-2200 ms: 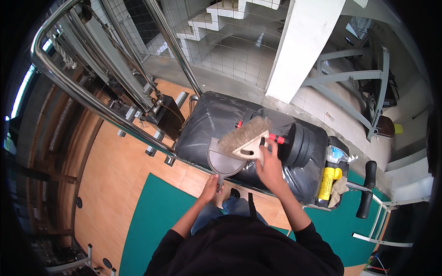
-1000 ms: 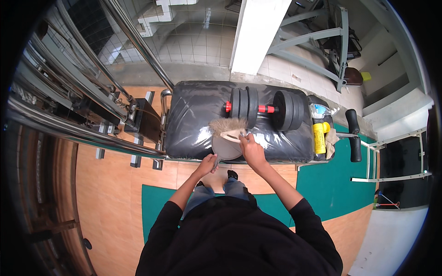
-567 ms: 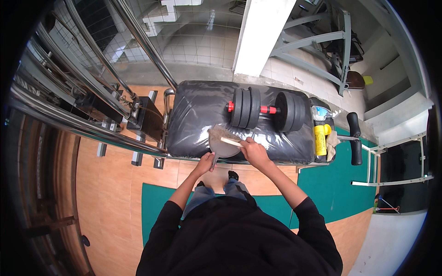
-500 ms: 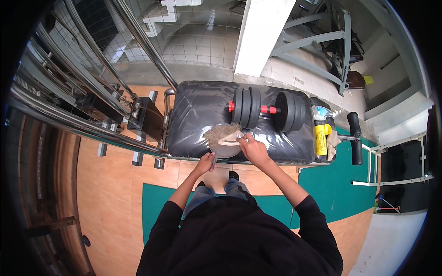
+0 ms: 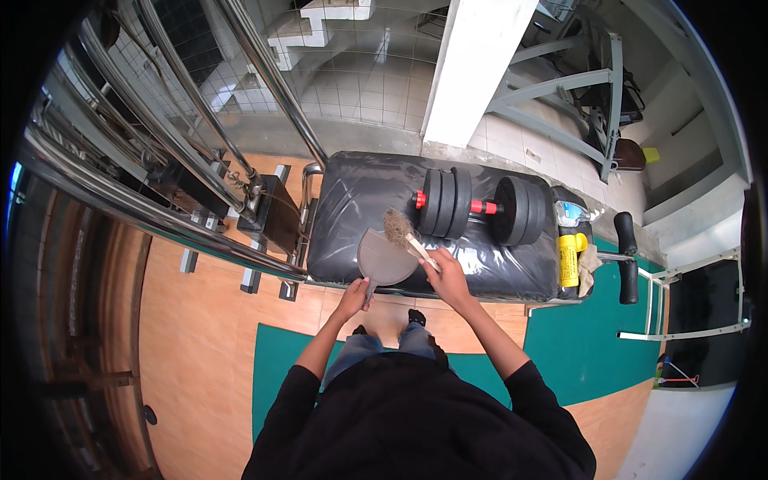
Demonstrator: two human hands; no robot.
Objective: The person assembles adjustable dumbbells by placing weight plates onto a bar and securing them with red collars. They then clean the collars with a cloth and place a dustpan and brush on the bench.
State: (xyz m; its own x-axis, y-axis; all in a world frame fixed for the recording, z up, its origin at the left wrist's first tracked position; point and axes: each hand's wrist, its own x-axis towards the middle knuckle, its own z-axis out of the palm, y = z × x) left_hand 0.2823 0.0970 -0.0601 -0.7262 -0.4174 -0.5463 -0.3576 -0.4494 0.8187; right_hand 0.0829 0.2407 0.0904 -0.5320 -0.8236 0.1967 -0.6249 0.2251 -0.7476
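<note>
My left hand [image 5: 354, 299] is closed around the handle of a small grey rounded dustpan [image 5: 382, 261], held out over the near side of a black padded bench [image 5: 342, 210]. The handle of a hand brush [image 5: 396, 229] is in my right hand [image 5: 448, 280]. Its brownish bristles point away from me, at the far edge of the pan, close to the dumbbell; whether they touch anything I cannot tell. The dumbbell [image 5: 484, 206], with black plates and a red-and-black bar, lies across the bench just beyond the brush.
At the bench's right end sit a yellow bottle [image 5: 568, 260], a clear plastic bottle [image 5: 570, 213] and a beige cloth [image 5: 588, 268]. Chrome machine rails [image 5: 276, 88] rise on the left. Past the bench stands a white pillar [image 5: 476, 76]. Green matting [image 5: 596, 344] covers part of the floor.
My right hand has turned the brush, so its bristles swing from lying across the pan to pointing away at its far edge. More of the pan's face shows. The whole view has shifted slightly.
</note>
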